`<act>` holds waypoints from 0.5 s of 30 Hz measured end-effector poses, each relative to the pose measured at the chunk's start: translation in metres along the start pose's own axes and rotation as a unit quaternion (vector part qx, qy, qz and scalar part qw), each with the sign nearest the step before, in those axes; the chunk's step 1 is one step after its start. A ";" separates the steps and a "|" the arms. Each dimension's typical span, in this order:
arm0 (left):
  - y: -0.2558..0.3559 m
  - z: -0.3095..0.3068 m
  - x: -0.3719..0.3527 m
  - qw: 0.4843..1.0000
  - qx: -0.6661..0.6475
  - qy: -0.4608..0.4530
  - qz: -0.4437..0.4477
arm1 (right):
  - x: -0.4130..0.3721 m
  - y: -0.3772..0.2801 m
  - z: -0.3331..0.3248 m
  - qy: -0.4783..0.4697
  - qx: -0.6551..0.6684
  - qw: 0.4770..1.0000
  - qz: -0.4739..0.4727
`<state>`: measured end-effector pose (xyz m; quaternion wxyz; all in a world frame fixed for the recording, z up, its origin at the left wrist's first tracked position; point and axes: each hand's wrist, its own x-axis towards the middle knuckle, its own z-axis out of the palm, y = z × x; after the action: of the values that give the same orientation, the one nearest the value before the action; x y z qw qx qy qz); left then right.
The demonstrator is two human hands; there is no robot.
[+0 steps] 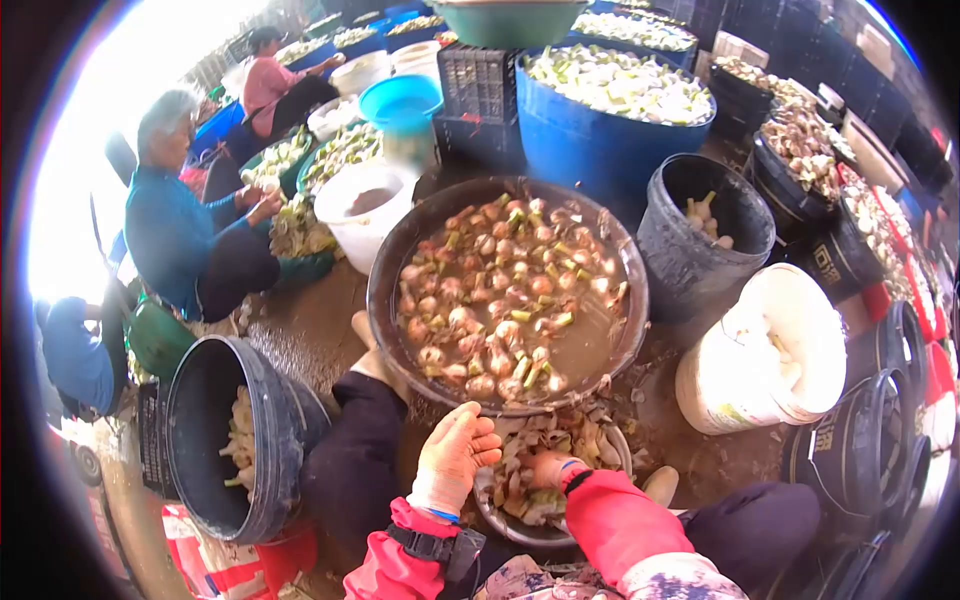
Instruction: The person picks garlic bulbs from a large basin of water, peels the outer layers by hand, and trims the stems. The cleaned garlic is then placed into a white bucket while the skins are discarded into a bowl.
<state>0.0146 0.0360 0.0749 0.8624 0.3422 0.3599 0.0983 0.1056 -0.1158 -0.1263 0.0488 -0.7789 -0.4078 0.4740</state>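
Observation:
A wide dark basin (378, 262) stands in front of me, with many garlic bulbs (485, 295) with cut stems floating in brown water. My left hand (460, 458) is raised near the basin's front rim, its fingers curled inward; whatever they may hold is hidden. Below that rim sits a metal bowl (622, 448) heaped with garlic skins (530, 440). My right hand (548, 470) reaches down into those skins, and its fingertips are covered by them.
A black bucket (190, 400) with peeled garlic stands at left. At right are a grey bucket (665, 225) and a white bucket (720, 385), each holding some bulbs. A blue tub (590, 150) heaped with garlic stands behind. A person in teal (165, 240) sits at left, handling garlic.

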 end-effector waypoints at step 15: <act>-0.103 0.093 0.246 0.378 0.891 -0.253 -0.002 | -0.137 -0.007 -0.011 0.309 0.365 0.872 -0.106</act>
<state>0.2483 0.0127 -0.0822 0.1123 0.9214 0.0066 -0.3719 0.0807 -0.2012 -0.0213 0.5025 -0.7649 -0.2500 0.3162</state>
